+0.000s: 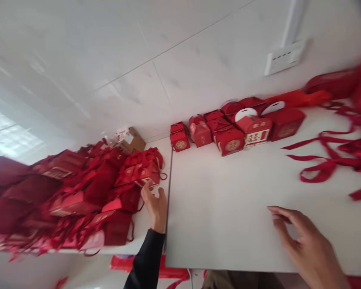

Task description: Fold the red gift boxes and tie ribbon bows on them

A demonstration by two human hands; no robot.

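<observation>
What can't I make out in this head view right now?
All in the head view:
- Left hand: blur hides whether its fingertips touch the small red box.
- Right hand: some fingers are hidden by the hand itself.
- Red ribbons: blurred, cut off by the right edge.
- Stacked boxes: blurred, cut off by the left edge.
- Carton label: too small to read.

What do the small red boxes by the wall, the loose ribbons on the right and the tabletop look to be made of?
Red boxes: probably thin card, fairly matte, judging by the creased edges and folded tops.
Ribbons: likely fabric, since they curl and loop; blur hides the weave.
Tabletop: smooth, pale and faintly glossy, perhaps laminate, but the look leaves that open.
</observation>
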